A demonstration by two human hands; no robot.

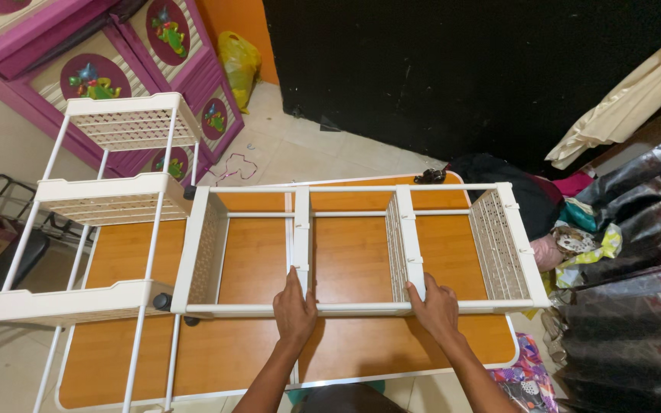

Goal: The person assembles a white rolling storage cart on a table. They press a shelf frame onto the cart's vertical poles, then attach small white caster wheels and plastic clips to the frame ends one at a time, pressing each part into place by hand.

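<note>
Here, both hands on white rack (pixel 353 245)

Your head camera looks steeply down and forward, close over the orange table (pixel 223 356); floor and black wall (pixel 460 69) fill the top. Single view, no overlap.

White lattice rack (pixel 361 252) on orange woodgrain table (pixel 223 352).

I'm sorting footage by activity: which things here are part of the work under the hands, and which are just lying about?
In hand:
- white shelf rack lying on its side
- left hand and right hand on its near rail
- orange table under it

Lying about:
- standing white rack
- purple cabinet
- yellow bag
- heap of clothes
</note>
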